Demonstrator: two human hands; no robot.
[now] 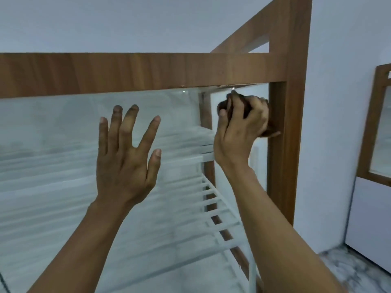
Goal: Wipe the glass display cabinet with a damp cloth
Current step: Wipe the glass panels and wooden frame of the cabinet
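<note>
1. At the upper right corner of a glass display cabinet point(148, 68), seen from the head camera, a person's right hand point(239, 132) closes its fingers around a bunched dark brown cloth point(224, 105), pressing it to the glass beside the wooden side post point(279, 144) and just under the top rail.

2. The left hand point(124, 163) is held up in front of the glass pane point(53, 144) with fingers spread and straight, gripping nothing; whether the palm touches the glass cannot be told.

3. The cloth is mostly hidden by the right hand's fingers and knuckles, with dark folds showing above the fingertips and at the right edge near the post.

4. Both bare forearms rise from the lower edge of the view and cover part of the pane and the shelving behind it.

5. Through the glass, white slatted shelves point(213, 201) run back into the cabinet, the lower one sloping toward the bottom right; the left part of the pane looks hazy and streaked.

6. A second wood-framed panel point(296, 30) angles away from the top right corner of the cabinet.

7. Behind the cabinet stands a plain pale wall point(127, 24).

8. At the far right, a white door point(372, 218) carries a wood-framed glass window point(383, 132), well apart from the cabinet.

9. A patch of grey-veined marble floor point(347, 269) shows in the lower right corner.
</note>
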